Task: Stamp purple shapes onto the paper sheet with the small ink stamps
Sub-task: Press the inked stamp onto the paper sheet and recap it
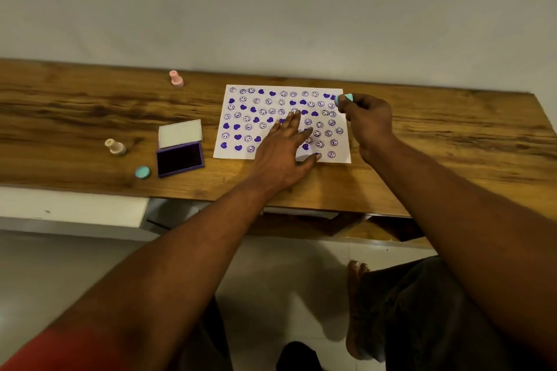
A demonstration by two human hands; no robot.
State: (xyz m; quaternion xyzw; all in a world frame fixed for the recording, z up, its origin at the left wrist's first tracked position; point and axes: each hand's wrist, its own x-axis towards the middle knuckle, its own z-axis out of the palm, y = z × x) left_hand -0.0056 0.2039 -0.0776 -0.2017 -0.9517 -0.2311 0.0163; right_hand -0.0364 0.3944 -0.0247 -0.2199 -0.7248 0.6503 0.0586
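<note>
A white paper sheet (241, 117) lies on the wooden table, covered with several purple hearts and smiley rings. My left hand (281, 149) rests flat on the sheet's lower middle, fingers straight. My right hand (366, 120) pinches a small teal stamp (344, 99) at the sheet's upper right corner; whether it touches the paper is unclear. An open purple ink pad (180, 159) with its white lid (180, 133) folded back sits left of the sheet.
A pink stamp (176, 78) stands at the back of the table (75, 111). A cream stamp (115, 146) and a teal cap (142, 172) lie left of the ink pad. The table's front edge runs just below my left wrist.
</note>
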